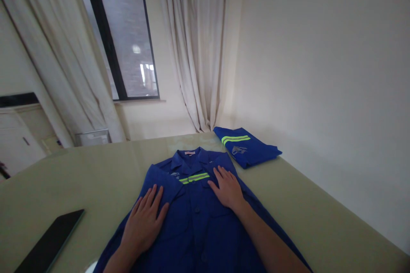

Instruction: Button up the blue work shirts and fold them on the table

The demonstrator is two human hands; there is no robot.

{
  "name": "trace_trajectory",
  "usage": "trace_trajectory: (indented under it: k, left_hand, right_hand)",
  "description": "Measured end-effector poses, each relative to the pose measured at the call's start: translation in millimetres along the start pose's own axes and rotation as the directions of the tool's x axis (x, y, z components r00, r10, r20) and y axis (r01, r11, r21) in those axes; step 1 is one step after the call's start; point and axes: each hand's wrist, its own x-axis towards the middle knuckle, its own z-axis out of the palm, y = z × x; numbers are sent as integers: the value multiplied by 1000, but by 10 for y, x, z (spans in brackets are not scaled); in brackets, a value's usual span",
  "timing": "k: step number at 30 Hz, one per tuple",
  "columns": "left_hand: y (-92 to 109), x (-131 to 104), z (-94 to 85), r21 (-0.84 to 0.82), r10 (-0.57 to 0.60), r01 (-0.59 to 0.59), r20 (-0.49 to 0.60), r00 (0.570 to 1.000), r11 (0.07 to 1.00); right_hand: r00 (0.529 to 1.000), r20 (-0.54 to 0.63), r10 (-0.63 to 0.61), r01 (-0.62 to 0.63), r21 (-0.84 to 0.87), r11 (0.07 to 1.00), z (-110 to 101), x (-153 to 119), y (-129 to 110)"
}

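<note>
A blue work jacket [195, 230] with a yellow-green reflective stripe across the chest lies front up before me, its collar pointing away. Both shoulder sides look folded in over the chest, covering parts of the stripe. My left hand [145, 217] lies flat on the folded cloth at the left, fingers stretched out and slightly apart. On the right folded part rests my right hand [226, 187], palm down with the fingers spread. Neither hand grips the fabric. The lower part of the jacket runs out of view at the bottom.
Beyond the jacket, a folded blue garment [256, 149] with a matching stripe lies near the wall. A dark flat tablet-like object [53, 241] is at the left on the pale green table [96, 179]. A white round edge [91, 267] shows at the bottom. Curtains [201, 47] hang behind.
</note>
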Motion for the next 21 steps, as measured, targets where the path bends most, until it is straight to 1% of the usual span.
trace_trajectory:
  k: [2,4,5,7,8,10,12,15,17,18,19,21]
  left_hand:
    - [7,82,-9,33,-26,25,34,999,999]
    - [12,201,-42,35,-46,44,59,997,998]
    - [6,267,-52,27,-55,54,68,996,998]
    - [-28,392,-41,0,-75,76,66,995,997]
    - [-57,445,-21,-20,-81,83,54,995,996]
    - [-130,524,31,-85,-75,74,-9,997,994]
    - [-204,565,65,-148,-58,42,-104,993,988]
    - [-273,572,13,-185,-53,8,-239,970,983]
    - [-271,545,-82,-190,-50,-10,-310,949,982]
    - [-255,515,-135,-195,-46,-23,-343,938,980]
    - [-231,469,-184,-201,-31,-49,-379,925,978]
    - [-175,302,-256,-196,53,-159,-460,887,968]
  right_hand:
    - [1000,21,13,-13,9,1000,26,79,12]
    - [1000,4,14,-14,14,1000,5,179,7]
    - [1000,-24,6,-6,17,1000,-20,222,-7]
    - [992,-117,-44,47,31,998,-84,258,-57]
    - [982,-171,-80,88,40,995,-119,240,-89]
    - [957,-252,-147,166,56,984,-185,118,-150]
    - [950,-262,-170,194,70,979,-251,-116,-182]
    - [975,-173,-142,155,68,985,-370,-627,-113]
    - [987,-108,-122,128,51,990,-465,-1028,36]
    - [989,-98,-111,115,41,992,-511,-1237,142]
    - [990,-105,-97,101,31,994,-553,-1447,265]
    - [983,-157,-92,95,11,995,-611,-1868,542]
